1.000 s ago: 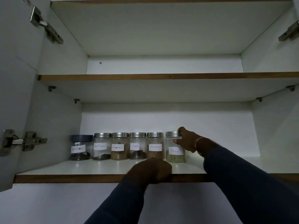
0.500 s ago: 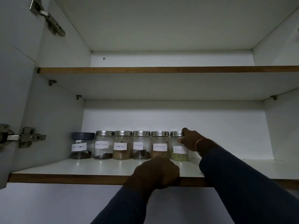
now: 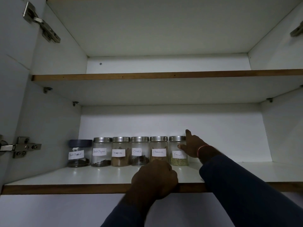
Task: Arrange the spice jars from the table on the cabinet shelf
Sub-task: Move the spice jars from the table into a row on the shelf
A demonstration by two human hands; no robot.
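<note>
A: What is seen on the lower cabinet shelf point(image 3: 101, 176)?

B: Six spice jars are lined up in a row along the back wall, left of the frame's centre. At the left end a dark-lidded Black Pepper jar point(image 3: 79, 153) is stood; next to it a steel-lidded Black Pepper jar point(image 3: 101, 151) is placed, then a Cinnamon jar point(image 3: 121, 151), a Cloves jar point(image 3: 139, 151), a second Cinnamon jar point(image 3: 158, 149) and, at the right end, a Fennel jar point(image 3: 178, 151). All are upright, with white handwritten labels turned forward, and each is set just beside its neighbour.

A: How is the right hand point(image 3: 192, 145) held?

B: It is laid against the right side of the Fennel jar, with the thumb pressed on the glass at the front and a finger raised above the lid. Its grip is loose and partly open; whether the jar is actually clasped cannot be told. A thin band is worn at the wrist above a dark sleeve.

A: And the left hand point(image 3: 155, 178)?

B: It is curled shut over the front edge of the lower shelf, at the lower middle of the frame; no jar is held in it.

A: What else is shown?

B: The upper shelf point(image 3: 164, 75) is seen above, and a metal hinge point(image 3: 19, 146) is fixed at the left edge.
</note>
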